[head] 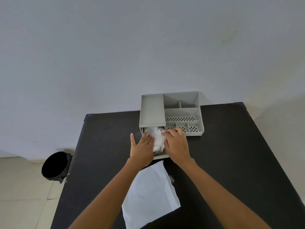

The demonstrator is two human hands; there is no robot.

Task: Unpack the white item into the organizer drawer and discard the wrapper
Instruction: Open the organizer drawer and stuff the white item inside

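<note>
Our fingers [145, 138] of the left hand [142, 149] lie spread and flat, the thumb splayed out to the left, pressing on the left side of the white item [156, 138]. The fingers of our right hand [176, 146] curl loosely over its right side, touching it; neither hand pinches it. The white item sits crumpled between the two sets of fingers, inside the pulled-out drawer [162, 156], whose front edge shows just below our palms. Beyond the fingertips stands the grey organizer [151, 111], with its open compartments just past the right fingers. Behind our wrists, nearer to us, the flat white wrapper [150, 194] lies on the black surface [231, 146] between our forearms. Well off to the left of the left fingers, a black bin [54, 166] stands on the floor beside the surface.
</note>
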